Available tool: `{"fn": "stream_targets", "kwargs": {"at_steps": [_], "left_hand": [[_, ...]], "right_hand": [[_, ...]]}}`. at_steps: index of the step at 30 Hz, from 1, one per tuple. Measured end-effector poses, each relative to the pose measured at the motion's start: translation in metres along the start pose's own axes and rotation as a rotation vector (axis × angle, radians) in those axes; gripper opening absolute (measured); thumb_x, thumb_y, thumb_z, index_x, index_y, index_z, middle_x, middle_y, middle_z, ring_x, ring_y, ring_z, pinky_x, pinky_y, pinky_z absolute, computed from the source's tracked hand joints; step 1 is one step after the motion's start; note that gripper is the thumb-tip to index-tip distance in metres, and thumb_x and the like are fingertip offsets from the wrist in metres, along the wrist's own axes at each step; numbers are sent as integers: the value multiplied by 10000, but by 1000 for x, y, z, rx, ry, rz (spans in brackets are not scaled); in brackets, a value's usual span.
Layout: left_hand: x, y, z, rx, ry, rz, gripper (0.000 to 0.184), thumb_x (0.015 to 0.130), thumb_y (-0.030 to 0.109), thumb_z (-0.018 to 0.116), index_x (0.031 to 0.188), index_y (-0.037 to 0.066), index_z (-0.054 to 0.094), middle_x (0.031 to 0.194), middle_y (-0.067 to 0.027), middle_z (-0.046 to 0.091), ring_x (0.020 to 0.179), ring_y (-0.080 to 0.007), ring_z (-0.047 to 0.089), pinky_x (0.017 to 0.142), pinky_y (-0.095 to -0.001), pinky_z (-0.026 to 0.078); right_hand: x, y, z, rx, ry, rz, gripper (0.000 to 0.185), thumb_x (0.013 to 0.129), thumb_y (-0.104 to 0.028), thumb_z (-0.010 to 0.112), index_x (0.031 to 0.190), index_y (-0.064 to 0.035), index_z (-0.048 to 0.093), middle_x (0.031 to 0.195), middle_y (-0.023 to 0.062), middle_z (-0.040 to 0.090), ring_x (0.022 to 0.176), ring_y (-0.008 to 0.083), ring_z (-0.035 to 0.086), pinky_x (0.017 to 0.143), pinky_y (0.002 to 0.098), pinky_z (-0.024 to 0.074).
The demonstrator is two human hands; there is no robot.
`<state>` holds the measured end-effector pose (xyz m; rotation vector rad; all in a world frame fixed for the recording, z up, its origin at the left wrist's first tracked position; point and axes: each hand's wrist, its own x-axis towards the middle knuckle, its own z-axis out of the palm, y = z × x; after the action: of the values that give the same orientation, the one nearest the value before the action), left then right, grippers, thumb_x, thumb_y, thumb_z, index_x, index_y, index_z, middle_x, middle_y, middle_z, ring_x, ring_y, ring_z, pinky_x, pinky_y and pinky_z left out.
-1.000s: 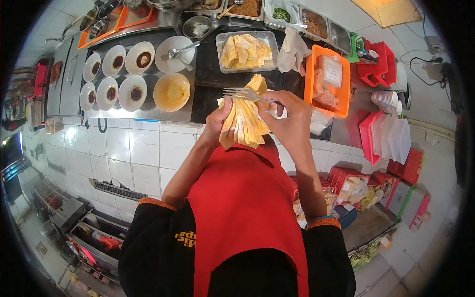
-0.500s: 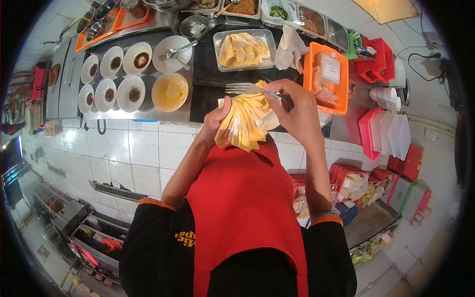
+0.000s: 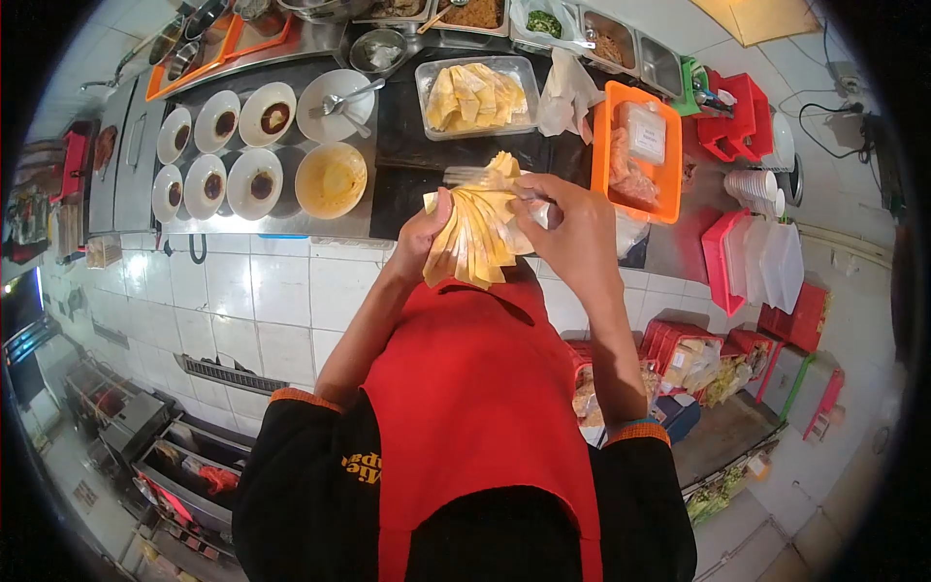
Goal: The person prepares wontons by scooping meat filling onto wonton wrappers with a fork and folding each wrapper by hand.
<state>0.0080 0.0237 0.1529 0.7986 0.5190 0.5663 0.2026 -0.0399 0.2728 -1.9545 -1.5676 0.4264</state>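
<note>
A fanned bundle of yellow, flour-dusted dough wrappers [image 3: 470, 238] is gripped in my left hand [image 3: 422, 238], thumb on top, in front of the red apron. My right hand [image 3: 572, 223] holds a fork [image 3: 485, 177] by its handle, with the tines pointing left across the upper part of the bundle. The fork is slightly blurred, and whether it touches the wrappers I cannot tell. Behind my hands, a clear plastic container [image 3: 427, 107] on the counter holds more folded yellow wrappers [image 3: 475, 95].
Left on the counter, several white bowls [image 3: 257, 199] contain dark sauce. Beside them are a yellow-stained bowl [image 3: 354, 199] and a bowl with spoons [image 3: 312, 95]. An orange tray [image 3: 669, 204] with packaged food lies to the right, near a crumpled plastic bag [image 3: 567, 95]. Metal food pans [image 3: 611, 58] line the back.
My right hand and the fork have shifted slightly, the hand lower and the fork tilted across the wrappers. The bundle has risen a little in my left hand.
</note>
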Motion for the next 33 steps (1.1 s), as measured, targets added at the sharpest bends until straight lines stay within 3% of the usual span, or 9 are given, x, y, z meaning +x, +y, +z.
{"fn": "stream_targets", "kwargs": {"at_steps": [2, 3, 8, 13, 15, 21, 24, 27, 33], "left_hand": [[0, 7, 5, -310, -14, -114, 621, 1082, 478, 280, 1322, -44, 517, 1168, -138, 666, 1022, -171, 684, 916, -302, 552], [0, 9, 5, -310, -14, -113, 621, 1082, 478, 280, 1322, -44, 517, 1168, -138, 666, 1022, -171, 684, 916, -302, 552], [-1, 20, 12, -579, -45, -124, 612, 1080, 462, 312, 1334, -62, 500, 1203, -171, 655, 1072, -231, 683, 935, -364, 559], [-3, 13, -1, -499, -15, -163, 567, 1074, 431, 376, 1322, -60, 513, 1212, -182, 653, 1061, -252, 687, 925, -398, 564], [-3, 13, 0, -473, -7, -183, 562, 1074, 426, 380, 1319, -62, 516, 1211, -180, 655, 1053, -250, 691, 915, -395, 569], [-3, 20, 8, -609, -51, -107, 565, 1076, 428, 376, 1319, -61, 522, 1191, -171, 667, 1040, -240, 696, 899, -376, 577], [-3, 20, 9, -365, 80, -173, 635, 1068, 481, 338, 1362, -68, 466, 1225, -186, 645, 1065, -259, 688, 936, -387, 560], [-3, 15, 4, -439, -79, -163, 635, 1072, 482, 313, 1371, -59, 458, 1234, -190, 640, 1073, -266, 686, 942, -393, 557], [-2, 16, 8, -657, -163, -165, 624, 1076, 472, 306, 1374, -55, 456, 1231, -192, 640, 1083, -269, 681, 944, -397, 555]], "right_hand": [[2, 8, -2, 115, -26, 55, 277, 763, -144, 792, 1015, -48, 726, 854, 118, 736, 590, 246, 641, 607, 334, 517], [4, 8, -3, 231, -54, 105, 266, 766, -141, 780, 1010, -49, 728, 833, 119, 736, 584, 250, 638, 606, 332, 518], [1, -1, -11, 85, -126, 83, 263, 774, -103, 762, 1025, -38, 717, 812, 116, 730, 562, 219, 625, 579, 327, 502], [9, 1, -18, 175, -61, 65, 288, 765, -79, 772, 1040, -28, 701, 815, 99, 720, 515, 170, 556, 536, 305, 472], [11, 0, -21, 265, -167, 76, 297, 763, -80, 780, 1042, -27, 694, 848, 91, 714, 502, 156, 512, 522, 291, 457], [-3, -1, -5, 232, -113, 25, 292, 753, -66, 776, 1033, -51, 697, 914, 77, 717, 526, 161, 556, 528, 303, 465], [-6, 8, -2, 215, -43, 2, 295, 744, -65, 772, 1029, -63, 697, 920, 69, 711, 551, 179, 578, 539, 311, 473], [-4, -1, -13, 162, -22, 20, 290, 736, -64, 766, 1019, -69, 702, 919, 71, 711, 586, 194, 601, 551, 316, 482], [-9, -4, -10, 38, -2, -2, 278, 727, -46, 758, 1002, -63, 720, 915, 84, 732, 575, 200, 610, 552, 316, 488]]}}
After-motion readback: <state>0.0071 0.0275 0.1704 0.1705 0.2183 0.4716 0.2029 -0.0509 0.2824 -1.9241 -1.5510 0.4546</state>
